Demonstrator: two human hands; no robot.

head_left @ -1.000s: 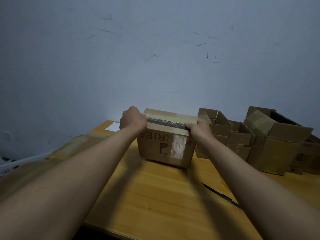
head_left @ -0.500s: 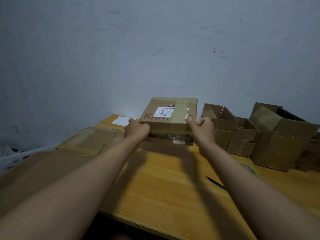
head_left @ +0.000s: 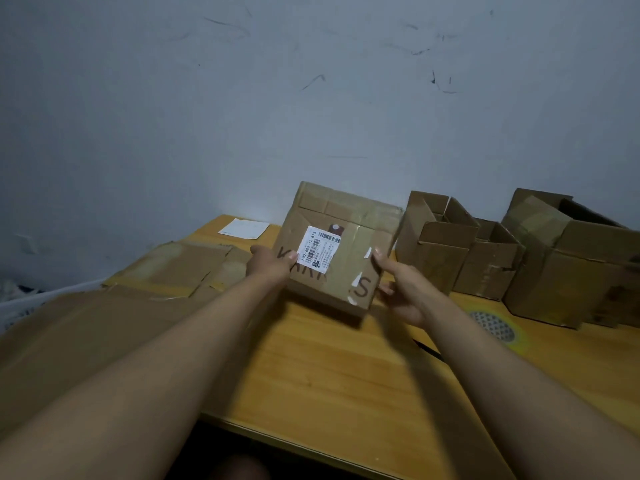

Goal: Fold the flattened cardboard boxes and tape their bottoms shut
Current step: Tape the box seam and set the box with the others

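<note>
Cardboard box btwn both hands

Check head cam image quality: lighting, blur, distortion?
Head view: dim, bluish light, with one bright patch on the wall behind the table; the held box and both hands are slightly motion-soft, though the shipping label barcode still shows; wide-angle stretch enlarges the forearms near the bottom corners.

We hold the box above the worktop, between our left hand and right hand. Flat cardboard lies left; folded boxes stand right; paper lies behind.
</note>
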